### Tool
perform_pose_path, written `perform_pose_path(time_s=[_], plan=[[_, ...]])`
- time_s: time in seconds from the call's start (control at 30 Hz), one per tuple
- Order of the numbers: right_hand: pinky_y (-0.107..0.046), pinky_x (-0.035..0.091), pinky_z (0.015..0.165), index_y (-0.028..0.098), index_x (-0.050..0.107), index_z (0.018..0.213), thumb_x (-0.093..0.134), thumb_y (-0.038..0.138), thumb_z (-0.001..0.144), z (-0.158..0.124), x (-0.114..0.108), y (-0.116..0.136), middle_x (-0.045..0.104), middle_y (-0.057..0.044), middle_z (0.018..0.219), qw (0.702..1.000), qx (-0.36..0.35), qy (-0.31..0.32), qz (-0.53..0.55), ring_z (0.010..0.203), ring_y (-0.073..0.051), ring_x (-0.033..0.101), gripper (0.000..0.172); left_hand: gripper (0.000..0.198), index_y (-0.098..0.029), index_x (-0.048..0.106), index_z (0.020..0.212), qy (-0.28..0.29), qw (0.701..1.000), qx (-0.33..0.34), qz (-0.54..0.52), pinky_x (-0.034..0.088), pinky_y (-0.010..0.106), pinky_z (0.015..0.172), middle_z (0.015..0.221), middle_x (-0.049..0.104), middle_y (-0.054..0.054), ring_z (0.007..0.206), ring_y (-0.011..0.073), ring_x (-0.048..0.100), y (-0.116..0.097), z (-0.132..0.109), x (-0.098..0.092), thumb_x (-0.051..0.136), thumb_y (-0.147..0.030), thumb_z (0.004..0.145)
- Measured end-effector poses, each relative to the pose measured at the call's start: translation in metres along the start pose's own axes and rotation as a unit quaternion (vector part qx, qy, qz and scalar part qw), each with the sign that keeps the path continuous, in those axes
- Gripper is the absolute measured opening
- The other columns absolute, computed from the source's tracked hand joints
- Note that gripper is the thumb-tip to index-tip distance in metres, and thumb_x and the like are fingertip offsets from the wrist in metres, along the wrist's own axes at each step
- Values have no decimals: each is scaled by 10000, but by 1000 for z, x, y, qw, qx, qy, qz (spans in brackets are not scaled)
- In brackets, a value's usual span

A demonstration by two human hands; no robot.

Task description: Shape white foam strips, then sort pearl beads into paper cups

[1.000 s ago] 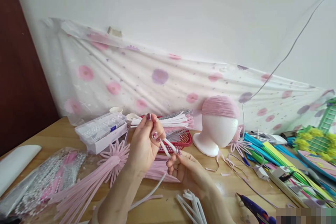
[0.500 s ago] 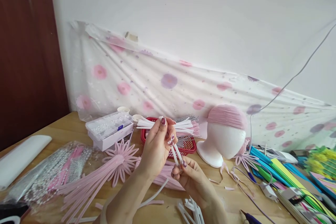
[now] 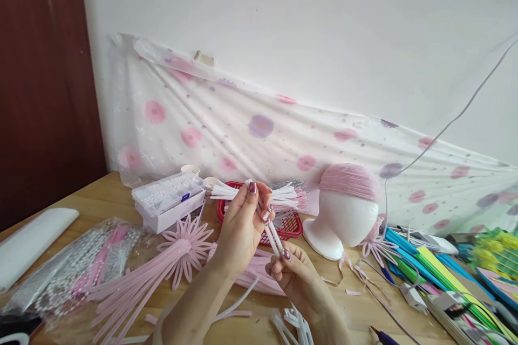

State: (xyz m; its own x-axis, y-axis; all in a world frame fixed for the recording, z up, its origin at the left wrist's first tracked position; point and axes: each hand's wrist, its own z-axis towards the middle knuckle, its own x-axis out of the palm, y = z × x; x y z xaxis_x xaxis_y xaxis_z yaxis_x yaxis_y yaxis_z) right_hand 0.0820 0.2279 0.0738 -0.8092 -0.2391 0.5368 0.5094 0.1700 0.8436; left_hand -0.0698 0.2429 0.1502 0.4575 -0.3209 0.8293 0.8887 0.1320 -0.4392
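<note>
At the near edge, a small bunch of white chenille stems [image 3: 300,326] is laid on the table [image 3: 254,329], apparently bent already. Just beyond, two parallel white strands [image 3: 276,240] are held above the table: their lower part is pinched between thumb and fingers of the right hand [image 3: 299,275], while the upper part is gripped in the curled fingers of the left hand [image 3: 243,232]. This piece seems only partly shaped; whether it is one folded stem cannot be told. To the left, a pink looped bundle [image 3: 162,269] looks largely finished. Farther off, straight white stems [image 3: 283,192], seemingly unworked, are heaped over a red basket [image 3: 294,229], left of a foam head [image 3: 348,221] capped in pink.
</note>
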Motion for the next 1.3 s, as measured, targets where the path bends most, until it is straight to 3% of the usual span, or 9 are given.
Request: perform_pose_path(time_s=[0.23, 0.57, 0.7, 0.8, 0.93, 1.07, 1.17, 1.3], plan=[[-196, 421, 542, 177, 573, 572, 887, 326, 686, 2, -8, -3, 637, 19, 480, 999, -31, 8, -4, 443, -77, 518, 366, 270, -141, 680, 797, -1, 1000, -7, -5, 382, 186, 572, 657, 525, -17, 590, 71, 430, 1, -2, 2, 805, -379, 772], [-207, 427, 577, 184, 568, 666, 870, 273, 725, 4, -12, -9, 671, 11, 542, 999, -44, 26, -16, 480, -89, 568, 320, 239, -148, 656, 794, -2, 1000, -18, -22, 366, 184, 546, 566, 460, -48, 531, 64, 382, 3, 1, 0, 769, -358, 814], [-195, 420, 564, 179, 625, 757, 873, 310, 725, 3, -8, -5, 665, 22, 527, 998, -42, 24, -28, 468, -82, 564, 282, 226, -152, 641, 784, 4, 1000, -14, -25, 367, 185, 550, 567, 469, -46, 529, 64, 387, 3, 1, -1, 749, -343, 836], [-202, 449, 598, 163, 695, 861, 908, 375, 666, 2, -4, -2, 693, 0, 561, 998, -30, 27, -42, 511, -91, 594, 359, 231, -152, 646, 792, 17, 999, -14, -32, 360, 184, 542, 560, 469, -48, 521, 63, 384, 2, 2, 0, 751, -353, 834], [-230, 474, 624, 166, 715, 744, 916, 423, 631, 2, -6, -5, 680, 1, 543, 998, -33, 15, -48, 513, -101, 598, 345, 238, -148, 664, 816, 27, 999, -19, -36, 355, 179, 539, 567, 481, -45, 523, 60, 396, 2, 1, 0, 754, -368, 830], [-242, 480, 627, 182, 740, 751, 907, 402, 648, 3, -9, -9, 674, 3, 534, 998, -29, 10, -55, 513, -109, 601, 296, 234, -150, 675, 833, 32, 999, -18, -28, 362, 183, 551, 580, 485, -43, 533, 61, 402, 2, 0, 0, 744, -373, 837], [-284, 502, 679, 189, 745, 763, 867, 452, 688, 0, -3, 0, 702, -15, 594, 990, -49, 3, -136, 560, -140, 623, 299, 259, -150, 679, 838, 40, 999, -30, -3, 363, 185, 551, 590, 489, -46, 537, 60, 406, 2, 1, -1, 763, -394, 814], [-289, 505, 780, 203, 758, 897, 727, 492, 835, -10, 12, 21, 755, -56, 839, 939, -141, -34, -313, 784, -184, 666, 297, 299, -156, 688, 853, 74, 986, -102, 112, 397, 208, 568, 645, 592, -3, 587, 98, 524, 10, 0, -5, 708, -455, 846]])
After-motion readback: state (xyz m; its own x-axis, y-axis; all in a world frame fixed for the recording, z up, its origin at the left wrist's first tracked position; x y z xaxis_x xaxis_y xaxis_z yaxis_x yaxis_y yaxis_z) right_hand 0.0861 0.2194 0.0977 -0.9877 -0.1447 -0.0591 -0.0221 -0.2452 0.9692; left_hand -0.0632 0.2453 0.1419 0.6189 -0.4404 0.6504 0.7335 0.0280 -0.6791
